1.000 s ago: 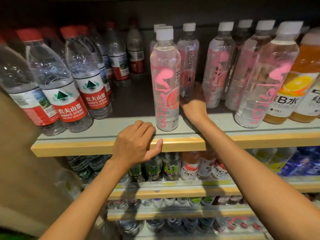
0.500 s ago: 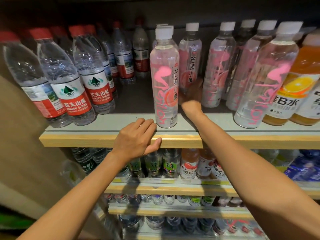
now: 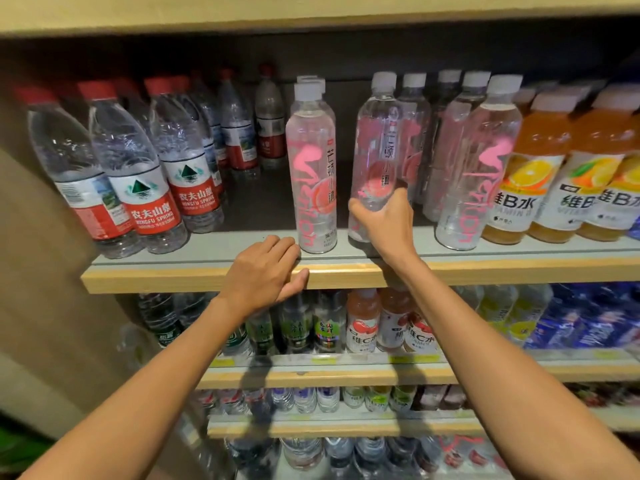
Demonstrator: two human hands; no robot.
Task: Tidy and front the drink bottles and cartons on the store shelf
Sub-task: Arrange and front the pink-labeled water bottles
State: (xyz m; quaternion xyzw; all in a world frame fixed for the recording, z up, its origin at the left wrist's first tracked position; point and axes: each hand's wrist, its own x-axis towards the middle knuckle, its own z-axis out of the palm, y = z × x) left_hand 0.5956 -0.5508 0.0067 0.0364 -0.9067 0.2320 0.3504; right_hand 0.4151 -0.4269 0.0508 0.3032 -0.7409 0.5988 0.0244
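Store shelving fills the view, its grey top shelf (image 3: 214, 249) edged in pale wood. At the front of that shelf, the right hand (image 3: 384, 221) is wrapped around the lower body of a clear pink-printed bottle (image 3: 375, 147), just beside a matching front bottle (image 3: 313, 168). The left hand (image 3: 263, 271) rests loosely curled on the shelf lip, holding nothing. Red-capped water bottles (image 3: 138, 168) stand left, orange vitamin drinks (image 3: 540, 168) right.
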